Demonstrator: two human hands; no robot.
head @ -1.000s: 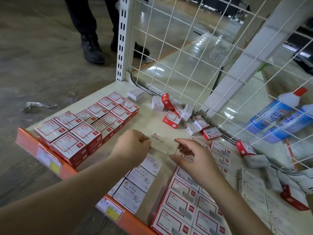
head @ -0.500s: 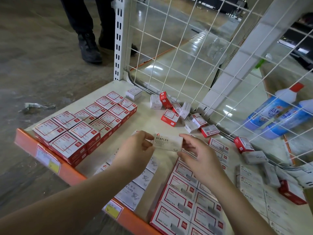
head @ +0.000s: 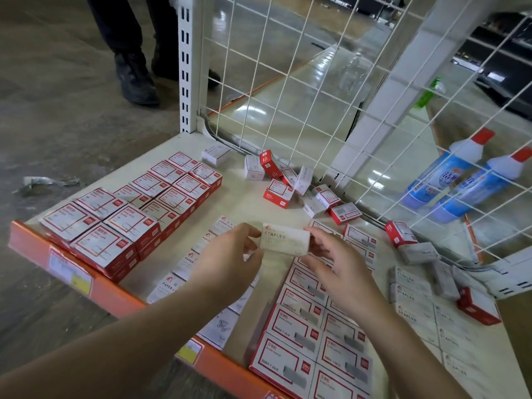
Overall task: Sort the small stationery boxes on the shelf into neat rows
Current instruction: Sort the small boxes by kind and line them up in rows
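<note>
- Small white cardboard box printed STAPLES, held up between both hands above the middle of the shelf, label facing the camera.
- Left hand pinching the box's left end, grip closed on it; right hand pinching the right end with fingertips, grip likewise closed on it.
- Compared with a second ago: box raised slightly and turned more squarely face-up, with the same two-handed hold; probably read and aligned before placement.
- Below the left hand, a row of white PAPER CLIPS boxes running toward the orange front edge of the cream shelf.
- Under the right hand, a neat block of red-framed white boxes at the front edge.
- Toward the right edge, grey-white STAPLES boxes lying flat, the likely destination.
- At the left front corner, stacked red-and-white boxes already in rows.
- Along the back wire grid, loose tumbled boxes still unsorted, so much work left.
</note>
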